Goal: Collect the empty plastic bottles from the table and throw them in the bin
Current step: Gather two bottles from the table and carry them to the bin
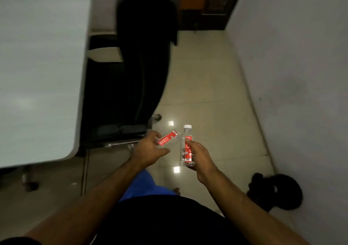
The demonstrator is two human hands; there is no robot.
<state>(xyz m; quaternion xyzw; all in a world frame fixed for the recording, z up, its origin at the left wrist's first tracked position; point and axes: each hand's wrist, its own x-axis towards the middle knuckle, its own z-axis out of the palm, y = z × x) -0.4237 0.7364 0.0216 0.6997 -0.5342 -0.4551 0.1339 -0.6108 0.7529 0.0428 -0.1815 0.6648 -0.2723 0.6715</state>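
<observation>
My left hand [148, 149] grips a clear plastic bottle with a red label [168, 139], tilted with its far end pointing right. My right hand [199, 157] holds a second clear bottle with a red label and white cap [185, 143], nearly upright. The two bottles almost touch above the tiled floor. Both hands are in front of my body, away from the white table [37, 71] at the left. No bin shows in this view.
A black office chair [143, 56] stands beside the table, its base near my left hand. A grey wall [301, 75] runs along the right. A black bundle [276, 192] lies on the floor by the wall. A dark door [212, 5] is far ahead.
</observation>
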